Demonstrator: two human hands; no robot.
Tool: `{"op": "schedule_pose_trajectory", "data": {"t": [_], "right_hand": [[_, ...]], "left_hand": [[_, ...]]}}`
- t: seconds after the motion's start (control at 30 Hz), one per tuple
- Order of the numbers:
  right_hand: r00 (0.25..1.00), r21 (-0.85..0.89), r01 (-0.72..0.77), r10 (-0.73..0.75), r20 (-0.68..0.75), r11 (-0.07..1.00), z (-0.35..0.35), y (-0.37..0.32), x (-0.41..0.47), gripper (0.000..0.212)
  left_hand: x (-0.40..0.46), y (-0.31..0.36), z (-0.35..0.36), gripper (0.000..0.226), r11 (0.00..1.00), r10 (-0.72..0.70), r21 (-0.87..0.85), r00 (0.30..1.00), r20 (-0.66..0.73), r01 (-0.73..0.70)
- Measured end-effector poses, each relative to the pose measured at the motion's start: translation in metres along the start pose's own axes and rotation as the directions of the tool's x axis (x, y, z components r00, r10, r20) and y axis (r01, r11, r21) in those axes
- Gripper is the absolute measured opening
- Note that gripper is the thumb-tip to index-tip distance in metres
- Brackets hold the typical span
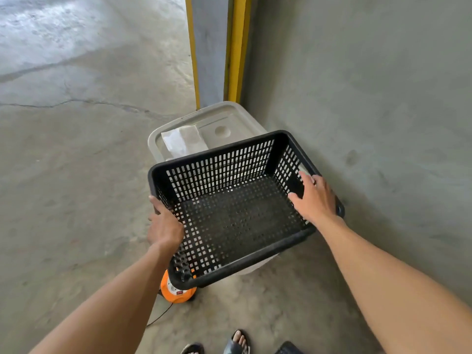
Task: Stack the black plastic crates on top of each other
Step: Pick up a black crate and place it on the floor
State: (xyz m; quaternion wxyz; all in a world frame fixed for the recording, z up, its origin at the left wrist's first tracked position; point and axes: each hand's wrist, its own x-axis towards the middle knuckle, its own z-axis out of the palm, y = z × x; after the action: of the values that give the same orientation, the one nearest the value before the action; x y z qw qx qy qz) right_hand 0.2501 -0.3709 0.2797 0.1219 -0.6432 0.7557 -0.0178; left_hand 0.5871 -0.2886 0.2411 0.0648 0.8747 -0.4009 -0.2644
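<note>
A black perforated plastic crate [237, 213] is in the middle of the head view, empty, over a beige lidded bin [224, 118]. My left hand [164, 227] grips the crate's left rim. My right hand [315, 198] holds the right rim, fingers spread over its edge and inner wall. Whether the crate rests on the bin's lid or hangs just above it I cannot tell. A corner of another dark object [288, 348] shows at the bottom edge; I cannot tell what it is.
A grey concrete wall [370, 98] runs close on the right. A yellow-edged pillar [237, 47] stands behind the bin. An orange round device [176, 292] with a cable lies on the floor under the crate's near corner. My sandalled feet [237, 341] are below. A white sheet [184, 140] lies on the lid.
</note>
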Motion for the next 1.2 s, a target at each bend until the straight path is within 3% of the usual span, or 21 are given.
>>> {"op": "schedule_pose_trajectory", "data": {"t": [0.17,0.23,0.33,0.43,0.67,0.83,1.03,1.2], "right_hand": [[0.993,-0.058,-0.04,0.046,0.106,0.997,-0.001,0.044,0.06,0.085],[0.981,-0.035,-0.026,0.033,0.19,0.999,0.004,0.047,0.071,0.083],[0.982,-0.111,0.033,-0.011,0.187,0.993,0.007,0.052,0.079,0.076],[0.99,-0.121,0.041,-0.024,0.141,0.992,0.013,0.061,0.068,0.072],[0.999,0.118,-0.036,0.033,0.027,0.992,0.04,0.093,0.012,0.07],[0.988,0.058,-0.124,0.129,-0.079,0.991,0.018,0.117,-0.043,0.073],[0.942,0.042,-0.303,0.306,-0.139,0.952,0.005,0.15,-0.136,0.075],[0.867,0.176,-0.444,0.471,-0.165,0.879,0.029,0.192,-0.224,0.087]], "left_hand": [[0.005,-0.009,0.022,0.074,1.0,0.022,-0.008,0.98,-0.197,-0.024],[0.009,-0.012,0.027,0.069,1.0,0.019,-0.014,0.965,-0.262,-0.023],[0.018,-0.018,0.026,0.067,1.0,0.004,-0.014,0.954,-0.299,-0.008],[0.026,-0.027,0.017,0.07,0.999,0.015,0.035,0.961,-0.274,-0.006],[0.015,-0.022,-0.007,0.066,0.997,0.077,0.002,0.976,-0.203,-0.078],[-0.005,-0.009,-0.017,0.066,0.979,0.203,-0.005,0.965,-0.166,-0.206],[-0.028,0.008,-0.018,0.075,0.899,0.435,0.012,0.892,-0.125,-0.437],[-0.06,0.017,0.004,0.087,0.826,0.564,0.04,0.825,-0.047,-0.562]]}}
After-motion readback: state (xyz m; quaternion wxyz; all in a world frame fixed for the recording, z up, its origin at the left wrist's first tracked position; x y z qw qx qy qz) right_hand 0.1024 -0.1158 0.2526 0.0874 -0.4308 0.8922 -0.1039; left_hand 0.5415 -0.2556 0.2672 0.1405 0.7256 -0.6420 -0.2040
